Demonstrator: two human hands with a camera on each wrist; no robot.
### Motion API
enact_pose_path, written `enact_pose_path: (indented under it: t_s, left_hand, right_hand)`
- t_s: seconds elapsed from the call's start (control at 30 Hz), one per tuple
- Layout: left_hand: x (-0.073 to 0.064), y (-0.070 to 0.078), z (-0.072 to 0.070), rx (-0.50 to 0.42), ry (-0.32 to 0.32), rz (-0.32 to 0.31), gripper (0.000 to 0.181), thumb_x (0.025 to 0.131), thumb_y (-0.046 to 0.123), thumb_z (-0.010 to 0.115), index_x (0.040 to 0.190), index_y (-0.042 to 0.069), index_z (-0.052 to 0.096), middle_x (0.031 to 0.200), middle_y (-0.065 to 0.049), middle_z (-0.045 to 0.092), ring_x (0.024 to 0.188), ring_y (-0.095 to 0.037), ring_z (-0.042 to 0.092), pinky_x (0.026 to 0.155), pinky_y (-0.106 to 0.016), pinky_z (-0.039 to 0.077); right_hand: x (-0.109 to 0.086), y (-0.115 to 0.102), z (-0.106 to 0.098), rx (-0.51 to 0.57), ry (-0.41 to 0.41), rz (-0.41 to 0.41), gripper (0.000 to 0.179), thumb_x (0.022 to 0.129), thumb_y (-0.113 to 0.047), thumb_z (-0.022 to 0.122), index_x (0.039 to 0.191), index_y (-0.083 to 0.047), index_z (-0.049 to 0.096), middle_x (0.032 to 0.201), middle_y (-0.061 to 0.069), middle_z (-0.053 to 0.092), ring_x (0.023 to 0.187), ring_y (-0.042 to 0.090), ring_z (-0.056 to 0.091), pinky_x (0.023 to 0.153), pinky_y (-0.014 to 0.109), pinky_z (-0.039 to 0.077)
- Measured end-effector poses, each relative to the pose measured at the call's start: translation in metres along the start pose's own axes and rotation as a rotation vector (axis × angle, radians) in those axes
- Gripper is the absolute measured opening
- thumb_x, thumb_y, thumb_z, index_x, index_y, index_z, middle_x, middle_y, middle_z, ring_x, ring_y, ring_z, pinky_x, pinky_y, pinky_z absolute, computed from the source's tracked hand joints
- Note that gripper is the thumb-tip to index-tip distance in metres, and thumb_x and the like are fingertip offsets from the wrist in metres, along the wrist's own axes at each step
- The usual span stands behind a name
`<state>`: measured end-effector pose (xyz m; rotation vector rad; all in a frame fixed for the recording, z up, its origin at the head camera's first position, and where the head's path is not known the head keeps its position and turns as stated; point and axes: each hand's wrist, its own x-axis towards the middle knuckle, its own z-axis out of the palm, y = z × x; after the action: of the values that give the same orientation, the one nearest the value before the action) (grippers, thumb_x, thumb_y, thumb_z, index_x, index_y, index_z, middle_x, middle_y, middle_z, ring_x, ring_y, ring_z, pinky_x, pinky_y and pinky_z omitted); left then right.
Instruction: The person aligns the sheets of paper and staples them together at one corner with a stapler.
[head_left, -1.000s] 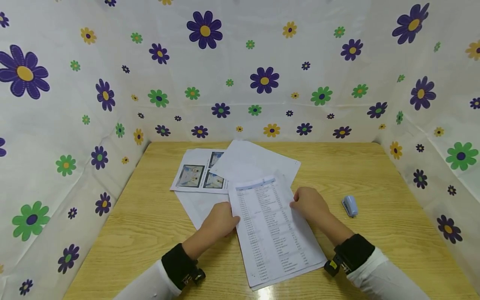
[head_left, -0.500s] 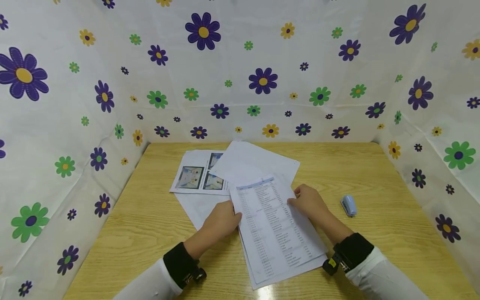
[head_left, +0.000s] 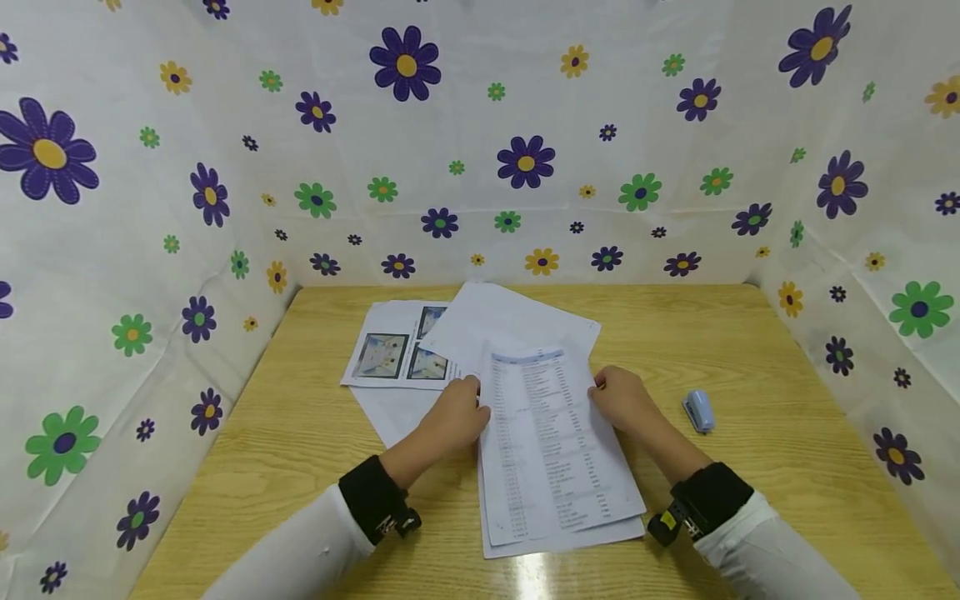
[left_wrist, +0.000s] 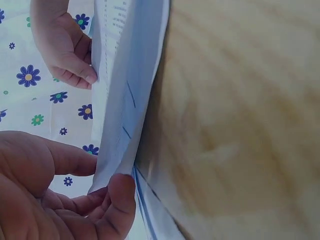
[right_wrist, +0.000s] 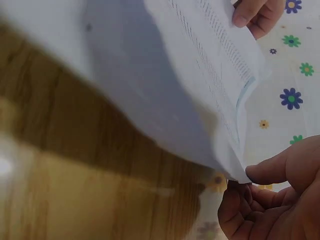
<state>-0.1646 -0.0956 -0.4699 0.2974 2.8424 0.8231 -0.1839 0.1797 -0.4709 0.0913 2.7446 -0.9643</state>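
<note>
The printed sheets point(head_left: 551, 458) are between my two grips, with a blue heading strip at the far end and columns of small text that run toward me. My left grip point(head_left: 452, 417) pinches their left edge, thumb and curled fingers nearly closed, with only the thin paper between them. My right grip point(head_left: 622, 400) pinches the right edge in the same manner, and in the right wrist view the paper bends down beside it. Under the upper page, a lower page point(head_left: 615, 531) shows along the near end, closer to me than both grips.

Beyond my grips lies a blank white sheet point(head_left: 517, 321), turned at an angle. It partly covers a sheet with pictures point(head_left: 382, 356), which is beyond and left of my left grip. Another pale sheet point(head_left: 386, 412) lies just left of this grip. To the right of my right grip, well apart from it, a small light-blue stapler point(head_left: 699, 411) rests on the wooden bench point(head_left: 780, 467). Farther beyond hangs a flowered cloth point(head_left: 457, 117).
</note>
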Motion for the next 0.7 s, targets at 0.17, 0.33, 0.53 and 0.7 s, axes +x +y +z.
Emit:
enact_pose_path:
  t_s: [0.17, 0.33, 0.53, 0.7]
  left_hand:
    - [0.015, 0.005, 0.001, -0.055, -0.055, -0.044, 0.028, 0.102, 0.012, 0.055, 0.119, -0.010, 0.059, 0.098, -0.016, 0.065, 0.079, -0.022, 0.060, 0.063, -0.031, 0.051]
    - [0.024, 0.006, 0.003, -0.043, -0.069, -0.040, 0.030, 0.103, 0.005, 0.042, 0.120, -0.013, 0.059, 0.103, -0.019, 0.066, 0.083, -0.024, 0.060, 0.068, -0.034, 0.050]
    - [0.027, 0.005, 0.005, -0.009, -0.050, -0.046, 0.031, 0.099, -0.001, 0.042, 0.121, -0.011, 0.062, 0.110, -0.019, 0.069, 0.098, -0.029, 0.065, 0.084, -0.039, 0.055]
    - [0.027, 0.006, 0.004, -0.047, -0.067, -0.086, 0.039, 0.100, 0.003, 0.045, 0.134, -0.012, 0.056, 0.130, -0.025, 0.064, 0.112, -0.032, 0.063, 0.089, -0.041, 0.055]
  right_hand:
    - [0.001, 0.005, -0.007, 0.020, -0.001, 0.020, 0.033, 0.103, -0.015, 0.056, 0.126, 0.008, 0.059, 0.113, 0.021, 0.065, 0.089, 0.026, 0.063, 0.065, 0.030, 0.051]
    - [0.001, 0.010, -0.009, -0.003, -0.001, 0.049, 0.034, 0.103, -0.015, 0.054, 0.127, 0.009, 0.059, 0.115, 0.022, 0.065, 0.089, 0.027, 0.063, 0.065, 0.030, 0.050]
    - [0.000, 0.013, -0.010, -0.045, 0.001, 0.060, 0.038, 0.103, -0.015, 0.054, 0.130, 0.011, 0.058, 0.121, 0.025, 0.065, 0.091, 0.028, 0.063, 0.066, 0.031, 0.050]
    - [-0.001, 0.013, -0.011, -0.092, 0.013, 0.047, 0.041, 0.101, -0.019, 0.058, 0.129, 0.010, 0.056, 0.121, 0.024, 0.064, 0.090, 0.027, 0.061, 0.067, 0.032, 0.049]
